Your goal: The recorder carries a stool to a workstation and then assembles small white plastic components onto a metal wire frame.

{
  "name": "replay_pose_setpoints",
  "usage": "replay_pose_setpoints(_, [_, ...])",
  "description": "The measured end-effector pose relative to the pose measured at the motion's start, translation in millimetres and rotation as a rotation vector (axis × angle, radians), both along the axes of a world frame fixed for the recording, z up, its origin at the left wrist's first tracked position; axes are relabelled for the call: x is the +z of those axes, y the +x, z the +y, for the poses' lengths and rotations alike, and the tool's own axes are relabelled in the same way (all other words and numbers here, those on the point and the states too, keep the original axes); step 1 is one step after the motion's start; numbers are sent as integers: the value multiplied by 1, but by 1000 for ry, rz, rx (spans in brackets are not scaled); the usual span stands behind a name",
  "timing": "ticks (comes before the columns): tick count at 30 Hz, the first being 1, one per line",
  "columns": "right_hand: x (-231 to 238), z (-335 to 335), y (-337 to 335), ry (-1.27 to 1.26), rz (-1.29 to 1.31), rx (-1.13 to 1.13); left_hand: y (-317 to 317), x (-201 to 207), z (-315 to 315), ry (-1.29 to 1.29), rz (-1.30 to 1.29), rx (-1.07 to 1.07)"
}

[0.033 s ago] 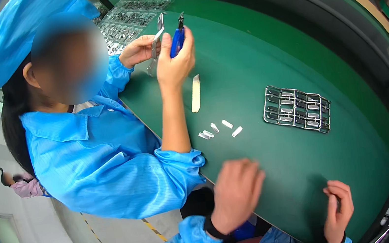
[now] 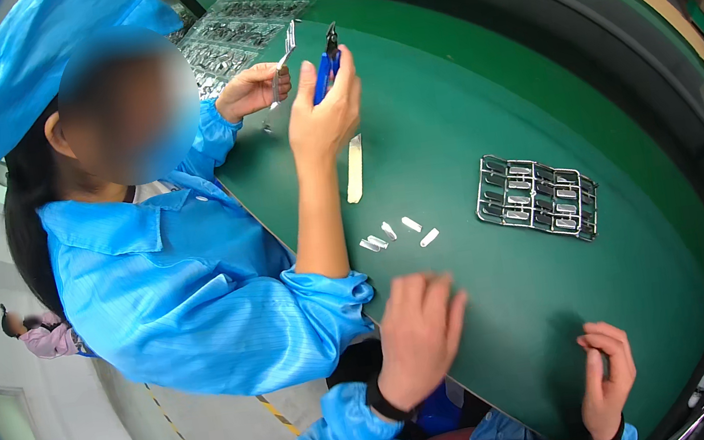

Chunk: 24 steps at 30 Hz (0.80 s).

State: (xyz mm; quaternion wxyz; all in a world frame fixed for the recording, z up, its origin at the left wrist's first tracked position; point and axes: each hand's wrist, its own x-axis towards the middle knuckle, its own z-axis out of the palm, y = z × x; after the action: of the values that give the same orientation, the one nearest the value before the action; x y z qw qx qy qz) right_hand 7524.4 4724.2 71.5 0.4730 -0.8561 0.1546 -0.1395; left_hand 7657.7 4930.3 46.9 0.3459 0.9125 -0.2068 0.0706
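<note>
My left hand (image 2: 418,337) hovers at the near edge of the green table, back up, with its fingers stretched and nothing seen in it. Nearest to it lie several small white pieces (image 2: 391,232). Over the table's near right side is my right hand (image 2: 606,378), its fingers loosely bent, thumb apart, no object visible between them. Beyond both hands lies a dark plastic frame (image 2: 538,198) with silvery and black parts attached. A co-worker's right hand (image 2: 327,120) holds blue-handled cutters (image 2: 327,70); their left hand (image 2: 249,92) grips a silvery part (image 2: 286,58).
A co-worker in blue sits on my left, one elbow at the table edge. A cream-handled blade (image 2: 355,170) lies on the green table (image 2: 482,310). Clear trays (image 2: 231,34) of silvery parts stand at the far left. A dark raised border runs along the far side.
My left hand has shifted slightly left and away from me; my right hand has moved a little. The co-worker's cutters have drawn away from the silvery part, and a small bit shows below it.
</note>
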Motion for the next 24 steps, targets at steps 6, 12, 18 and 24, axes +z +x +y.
replay_pose_setpoints(6, [-2,1,30,6,87,241,41,-22,-3,21,13,136])
replay_pose_setpoints(12, [-37,-9,39,258,100,253,54,-25,-3,72,-10,156])
replay_pose_setpoints(18, [-55,-26,29,686,122,152,54,-27,-12,181,38,169])
replay_pose_setpoints(24, [-54,-32,35,773,48,153,56,-27,-16,254,-67,126])
